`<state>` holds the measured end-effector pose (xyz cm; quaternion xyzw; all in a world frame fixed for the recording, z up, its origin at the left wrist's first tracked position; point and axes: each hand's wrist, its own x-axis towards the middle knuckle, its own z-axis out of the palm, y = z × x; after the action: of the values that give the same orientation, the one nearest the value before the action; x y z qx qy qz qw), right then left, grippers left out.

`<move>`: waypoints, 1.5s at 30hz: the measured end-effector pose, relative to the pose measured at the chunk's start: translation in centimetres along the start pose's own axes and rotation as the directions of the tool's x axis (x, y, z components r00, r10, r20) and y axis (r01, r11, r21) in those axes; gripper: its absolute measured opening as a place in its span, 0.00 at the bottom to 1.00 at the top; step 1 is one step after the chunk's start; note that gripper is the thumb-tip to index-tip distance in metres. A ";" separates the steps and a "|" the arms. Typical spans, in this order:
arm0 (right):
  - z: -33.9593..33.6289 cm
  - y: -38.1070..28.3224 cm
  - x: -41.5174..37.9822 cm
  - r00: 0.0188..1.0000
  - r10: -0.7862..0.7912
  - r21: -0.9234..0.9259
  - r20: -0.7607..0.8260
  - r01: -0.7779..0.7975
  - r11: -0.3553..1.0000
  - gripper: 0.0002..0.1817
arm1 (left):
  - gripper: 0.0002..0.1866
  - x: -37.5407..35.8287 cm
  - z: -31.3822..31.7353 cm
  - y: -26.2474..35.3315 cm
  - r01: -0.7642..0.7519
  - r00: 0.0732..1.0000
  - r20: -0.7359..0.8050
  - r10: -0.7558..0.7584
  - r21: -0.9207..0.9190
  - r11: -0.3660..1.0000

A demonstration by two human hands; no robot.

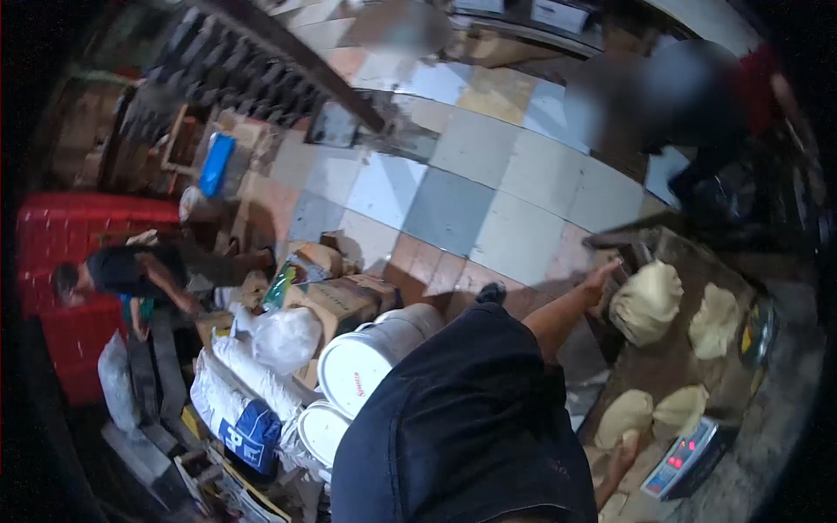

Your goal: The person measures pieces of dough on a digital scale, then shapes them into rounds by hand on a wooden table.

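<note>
My left hand reaches out beside a large pale lump of dough on the brown work table. Its fingers are too dim and blurred to make out. Lower down, my right hand has its fingers on a flattish piece of dough, seemingly gripping its edge. Touching that piece is another dough piece, next to a digital scale with lit red digits. A further dough lump rests toward the table's far side.
White lidded buckets, a stuffed clear plastic bag, cardboard boxes and white sacks crowd the left. A person in dark clothes is near red crates. Another person is at upper right. Tiled floor runs between.
</note>
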<state>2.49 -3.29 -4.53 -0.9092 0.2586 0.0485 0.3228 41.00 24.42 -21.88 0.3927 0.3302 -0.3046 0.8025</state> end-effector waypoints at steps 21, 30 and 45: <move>0.2 -12.2 8.5 0.930 -0.115 0.246 -0.348 0.209 0.946 0.18 | 0.29 -15.6 13.8 9.4 -0.166 0.790 0.592 -0.158 0.454 0.875; -1.7 -23.2 22.9 0.937 -0.162 0.708 -0.308 0.340 0.620 0.28 | 0.18 -7.3 21.9 -2.0 -0.741 0.664 0.746 0.051 0.666 -0.086; 5.3 -12.2 33.9 0.707 -0.694 -0.070 0.136 0.706 0.705 0.29 | 0.23 -15.7 -16.9 10.2 -0.067 0.679 -0.217 0.701 0.933 0.354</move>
<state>38.26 -6.92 -10.51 -0.9528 -0.1254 -0.0176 0.2758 34.34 47.25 -13.49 0.8860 0.2470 -0.0756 0.3851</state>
